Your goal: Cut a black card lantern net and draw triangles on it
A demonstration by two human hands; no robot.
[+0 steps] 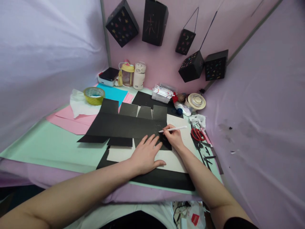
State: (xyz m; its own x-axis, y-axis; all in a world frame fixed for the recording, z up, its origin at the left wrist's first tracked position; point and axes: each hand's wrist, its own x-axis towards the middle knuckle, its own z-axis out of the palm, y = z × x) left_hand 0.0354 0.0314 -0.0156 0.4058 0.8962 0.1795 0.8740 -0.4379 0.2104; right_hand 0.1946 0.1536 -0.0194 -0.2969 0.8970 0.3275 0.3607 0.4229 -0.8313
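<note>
A black card sheet [124, 125] with cut, folded flaps along its far and near edges lies across the middle of the table. My right hand [173, 137] is closed around a white pen [176, 128], its tip touching the card near the right end. Faint light marks show on the card by the tip. My left hand [148, 154] lies flat with fingers spread, pressing on the card's near right part. Beneath the card is a white board [176, 160], and below that more black card [164, 178].
Red-handled scissors [197, 134] and black paper scraps [206, 156] lie at the right edge. Yellow tape [94, 95], pink paper [73, 122] and blue paper [113, 93] are at the left. A box of white pens [163, 93] and bottles [139, 76] stand behind. Black boxes [192, 66] hang above.
</note>
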